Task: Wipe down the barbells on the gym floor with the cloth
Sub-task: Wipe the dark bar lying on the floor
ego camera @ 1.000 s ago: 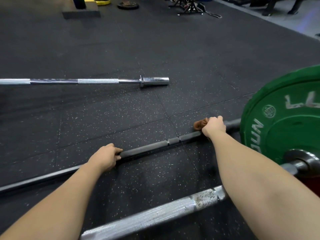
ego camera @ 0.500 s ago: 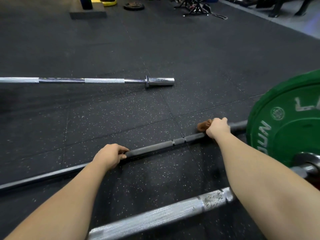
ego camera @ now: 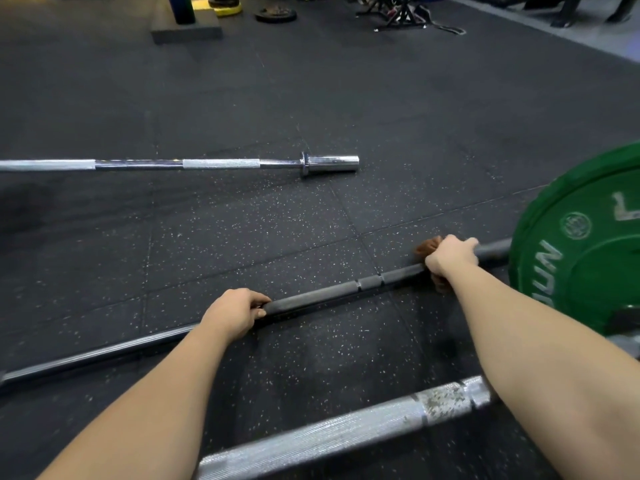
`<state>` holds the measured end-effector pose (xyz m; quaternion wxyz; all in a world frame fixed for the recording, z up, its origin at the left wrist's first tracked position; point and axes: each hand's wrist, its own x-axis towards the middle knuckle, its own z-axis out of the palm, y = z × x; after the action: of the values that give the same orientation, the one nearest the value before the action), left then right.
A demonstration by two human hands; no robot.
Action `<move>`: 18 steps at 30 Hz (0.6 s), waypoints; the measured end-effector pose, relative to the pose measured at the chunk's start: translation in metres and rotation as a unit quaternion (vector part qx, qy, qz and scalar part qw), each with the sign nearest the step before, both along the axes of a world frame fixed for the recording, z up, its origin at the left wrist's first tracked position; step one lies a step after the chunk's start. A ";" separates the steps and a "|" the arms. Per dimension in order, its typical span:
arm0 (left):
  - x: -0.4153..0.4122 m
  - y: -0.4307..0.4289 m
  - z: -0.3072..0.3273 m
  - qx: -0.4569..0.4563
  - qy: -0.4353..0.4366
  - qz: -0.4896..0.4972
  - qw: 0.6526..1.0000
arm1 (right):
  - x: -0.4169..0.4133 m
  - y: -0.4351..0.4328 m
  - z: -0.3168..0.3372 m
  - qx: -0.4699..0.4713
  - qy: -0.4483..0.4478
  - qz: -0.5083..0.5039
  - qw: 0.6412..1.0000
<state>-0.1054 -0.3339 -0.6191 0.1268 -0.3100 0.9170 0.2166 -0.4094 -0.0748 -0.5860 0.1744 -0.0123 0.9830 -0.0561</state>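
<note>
A dark barbell point(ego camera: 329, 293) lies slanted across the black rubber floor, its right end running behind a green plate point(ego camera: 581, 251). My left hand point(ego camera: 233, 311) grips its shaft near the middle. My right hand point(ego camera: 450, 256) grips the same shaft further right, close to the plate, with a brown cloth point(ego camera: 429, 245) wrapped round the bar under the palm; only the cloth's edges show. A chrome barbell point(ego camera: 214, 164) lies further away. A silver barbell point(ego camera: 329, 438) with a rusty patch lies nearest me, partly hidden by my right forearm.
A grey platform point(ego camera: 185, 26) with a dark upright post stands at the far back, with a yellow plate point(ego camera: 225, 8), a black plate point(ego camera: 276, 14) and a black metal stand point(ego camera: 398, 12) beside it. Grey flooring borders the mat at far right.
My right hand with the cloth has slid slightly right along the dark bar toward the green plate. My left hand keeps its grip at the same spot. The view has shifted a little.
</note>
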 end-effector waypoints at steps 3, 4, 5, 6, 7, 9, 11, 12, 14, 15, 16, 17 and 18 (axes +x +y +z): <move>0.000 0.000 -0.001 0.002 -0.004 0.003 1.000 | 0.017 -0.020 0.007 0.015 -0.001 0.113 0.993; -0.001 0.000 -0.001 0.002 -0.005 0.002 1.000 | 0.025 -0.027 0.011 0.012 -0.009 0.148 0.989; -0.001 0.000 0.000 0.002 -0.005 0.001 1.000 | 0.030 -0.034 0.012 -0.008 -0.024 0.178 0.984; 0.000 0.000 0.000 0.002 -0.005 0.001 1.000 | 0.036 -0.041 0.013 -0.044 -0.049 0.201 0.977; 0.000 0.000 -0.001 0.002 -0.005 0.002 1.000 | 0.041 -0.046 0.013 -0.094 -0.087 0.212 0.969; 0.001 -0.001 -0.002 0.004 -0.004 0.003 1.000 | 0.046 -0.051 0.010 -0.154 -0.142 0.216 0.954; 0.002 -0.002 -0.002 0.007 -0.004 0.003 1.000 | 0.041 -0.051 0.006 -0.166 -0.140 0.204 0.955; 0.001 -0.002 -0.002 0.008 -0.003 0.003 1.000 | 0.037 -0.047 0.005 -0.162 -0.125 0.189 0.960; 0.001 -0.002 -0.003 0.006 0.001 0.004 1.000 | 0.022 -0.035 0.003 -0.113 -0.062 0.153 0.980; 0.001 -0.002 -0.003 0.005 0.003 0.004 1.000 | 0.013 -0.027 0.000 -0.082 -0.032 0.132 0.987; 0.001 -0.002 -0.003 0.004 0.004 0.003 1.000 | 0.007 -0.020 -0.001 -0.057 -0.015 0.109 0.992; 0.001 -0.002 -0.003 0.004 0.003 0.002 1.000 | 0.004 -0.014 -0.001 -0.034 -0.007 0.097 0.995; 0.001 -0.002 -0.003 0.002 0.002 -0.001 1.000 | 0.005 -0.013 -0.001 -0.012 -0.007 0.099 0.995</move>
<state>-0.1045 -0.3361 -0.6225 0.1252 -0.3084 0.9173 0.2188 -0.4045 -0.0883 -0.5874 0.1863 -0.1111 0.9749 -0.0506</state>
